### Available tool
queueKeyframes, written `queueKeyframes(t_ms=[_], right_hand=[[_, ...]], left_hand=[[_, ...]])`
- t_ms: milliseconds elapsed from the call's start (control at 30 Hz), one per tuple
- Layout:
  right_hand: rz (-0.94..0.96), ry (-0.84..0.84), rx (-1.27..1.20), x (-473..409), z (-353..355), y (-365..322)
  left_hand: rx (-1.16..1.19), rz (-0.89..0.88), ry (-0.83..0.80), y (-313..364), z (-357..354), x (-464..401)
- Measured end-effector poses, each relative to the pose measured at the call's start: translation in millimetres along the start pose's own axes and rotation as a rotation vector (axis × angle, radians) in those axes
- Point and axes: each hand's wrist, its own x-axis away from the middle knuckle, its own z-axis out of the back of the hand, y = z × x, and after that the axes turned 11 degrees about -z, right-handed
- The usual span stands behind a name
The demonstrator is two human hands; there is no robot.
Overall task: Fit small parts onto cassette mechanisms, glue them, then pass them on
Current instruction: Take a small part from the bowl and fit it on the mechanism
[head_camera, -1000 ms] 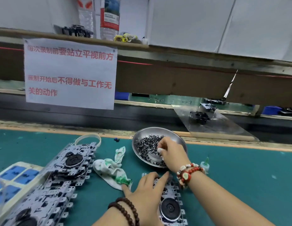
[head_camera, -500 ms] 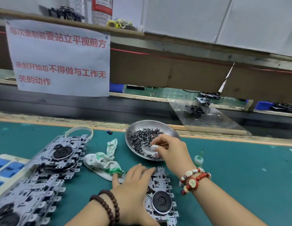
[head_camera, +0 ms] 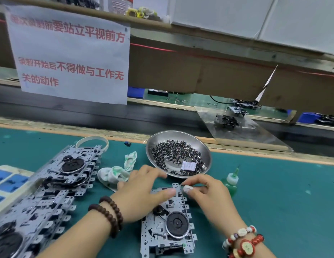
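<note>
Mechanism (head_camera: 168, 222): I read stamped bright metal, matt black plastic wheel.
Bowl (head_camera: 205, 146): polished metal, glossy.
Small parts (head_camera: 173, 151): dark, shiny glints.
Mat (head_camera: 283, 192): green, smooth, matt.
Rag (head_camera: 116, 172): soft white-green cloth.
Bottle (head_camera: 230, 183): green translucent plastic.
Notice (head_camera: 69, 56): matt paper.

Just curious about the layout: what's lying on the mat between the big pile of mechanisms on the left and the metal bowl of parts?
In the head view, a crumpled white-and-green cloth lies between the pile of mechanisms and the metal bowl.
</note>
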Motion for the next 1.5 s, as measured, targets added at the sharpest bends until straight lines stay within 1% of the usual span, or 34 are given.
queueKeyframes(t_ms=[67, 100, 433, 633, 900, 1067, 1200, 1500], right_hand=[[0.0, -0.007, 0.019, 1, -4, 1], [-0.001, -0.014, 0.03, 2, -5, 2], [-0.025, -0.075, 0.048, 3, -5, 5], [0.022, -0.037, 0.113, 5, -5, 2], [-0.008, -0.054, 0.085, 5, -7, 3], [-0.035, -0.073, 0.022, 3, -10, 6], [-0.116, -0.148, -0.113, 2, -11, 10], [-0.22, -0.189, -0.247, 3, -15, 6]], left_hand=[[-0.035, -0.011, 0.177, -1, -7, -5], [-0.029, -0.014, 0.223, -2, -13, -6], [0.112, -0.017, 0.363, -1, -38, -10], [0.116, -0.039, 0.387, 2, -42, -9], [0.111, -0.018, 0.369, 3, -42, -10], [0.162, -0.004, 0.385, 4, -41, -9], [0.183, 0.004, 0.39, 4, -41, -9], [0.221, 0.001, 0.414, 5, -42, -9]])
